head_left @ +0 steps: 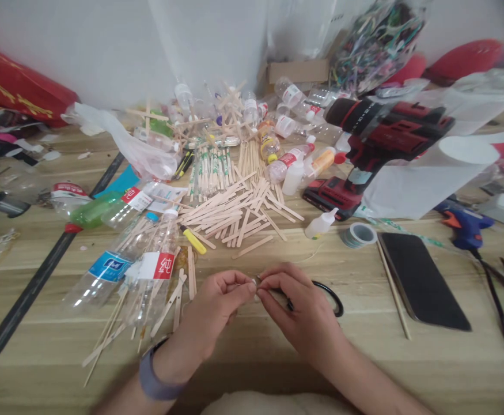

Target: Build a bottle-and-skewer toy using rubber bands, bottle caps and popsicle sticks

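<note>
Near the front middle of the table, my left hand [215, 305] and my right hand [299, 305] meet fingertip to fingertip. Both are closed in a pinch. A tiny pale bit shows between them, too small to name. A curved black cord-like piece [337, 301] lies behind and beside my right hand; whether my fingers touch it, I cannot tell. Just beyond the hands spreads a pile of flat wooden craft sticks [217, 216]. A small white squeeze bottle [321, 225] and a roll of tape [359, 234] stand past my right hand.
Clear plastic bottles [109, 268] lie left. A red and black cordless drill [376, 138] stands at the back right. On the right are a black phone [424, 282], a thin wooden rod [393, 291] and a blue glue gun [465, 225] with its cord. A yellow-handled cutter [194, 240] touches the sticks.
</note>
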The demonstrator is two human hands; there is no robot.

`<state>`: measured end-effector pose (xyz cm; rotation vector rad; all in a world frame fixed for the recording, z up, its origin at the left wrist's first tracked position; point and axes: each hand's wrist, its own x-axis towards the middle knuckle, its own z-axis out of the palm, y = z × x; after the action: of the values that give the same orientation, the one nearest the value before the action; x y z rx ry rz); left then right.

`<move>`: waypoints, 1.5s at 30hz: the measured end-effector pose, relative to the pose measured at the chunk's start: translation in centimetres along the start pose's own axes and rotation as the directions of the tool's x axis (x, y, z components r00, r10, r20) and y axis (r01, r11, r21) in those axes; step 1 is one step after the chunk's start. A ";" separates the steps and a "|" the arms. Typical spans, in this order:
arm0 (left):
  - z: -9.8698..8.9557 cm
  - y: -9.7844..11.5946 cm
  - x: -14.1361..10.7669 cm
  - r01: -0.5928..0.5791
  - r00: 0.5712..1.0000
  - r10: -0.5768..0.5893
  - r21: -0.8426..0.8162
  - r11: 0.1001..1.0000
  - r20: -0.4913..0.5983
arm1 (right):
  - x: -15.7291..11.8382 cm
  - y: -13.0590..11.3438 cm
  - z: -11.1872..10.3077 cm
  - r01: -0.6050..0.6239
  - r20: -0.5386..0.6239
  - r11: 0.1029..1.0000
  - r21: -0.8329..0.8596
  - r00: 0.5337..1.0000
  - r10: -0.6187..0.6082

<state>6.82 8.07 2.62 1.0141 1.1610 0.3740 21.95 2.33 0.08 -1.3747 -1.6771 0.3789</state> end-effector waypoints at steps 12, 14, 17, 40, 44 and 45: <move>-1.5 -0.4 -0.8 -0.201 0.977 0.213 0.290 0.936 -0.012 | -0.6 0.0 -1.1 -0.173 0.049 0.972 0.158 0.985 0.167; -1.5 -0.4 -0.8 -0.209 0.976 0.219 0.297 0.932 -0.002 | -0.7 -0.1 -0.9 -0.213 0.069 0.955 0.207 0.977 0.203; -1.4 -0.4 -0.9 -0.215 0.973 0.229 0.319 0.923 -0.005 | -0.7 -0.3 -0.7 -0.244 0.103 0.941 0.233 0.969 0.225; -2.5 -0.4 0.3 -0.280 0.932 0.302 -0.130 0.951 0.200 | 0.0 0.2 0.9 -0.263 0.243 0.941 0.213 0.947 0.210; -2.5 -0.3 0.4 -0.301 0.927 0.322 -0.130 0.945 0.192 | 0.3 -0.1 0.7 -0.418 0.295 0.830 0.369 0.900 0.322; -2.5 -0.3 0.4 -0.305 0.925 0.326 -0.130 0.943 0.194 | 0.3 -0.1 0.7 -0.474 0.317 0.772 0.424 0.876 0.363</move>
<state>4.73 9.39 2.06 1.1278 0.7782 0.5584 21.33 2.73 -0.10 -1.3344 -1.2844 1.1772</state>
